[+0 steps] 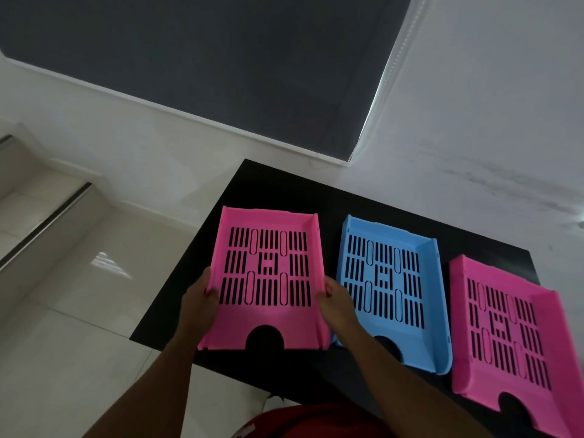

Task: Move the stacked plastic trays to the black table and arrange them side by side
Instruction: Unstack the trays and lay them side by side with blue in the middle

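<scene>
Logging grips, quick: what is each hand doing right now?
Left hand: closed on the left edge of the left pink tray.
Right hand: closed on the same tray's right edge.

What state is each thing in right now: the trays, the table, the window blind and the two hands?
Left pink tray: held at both side walls, empty, over the table's left part.
Blue tray: empty, flat on the table, middle of the row.
Right pink tray: empty, on the table, at the right.
Black table: carries the trays.
Blind: drawn down.
Left hand: gripping the tray's left wall.
Right hand: gripping its right wall.
</scene>
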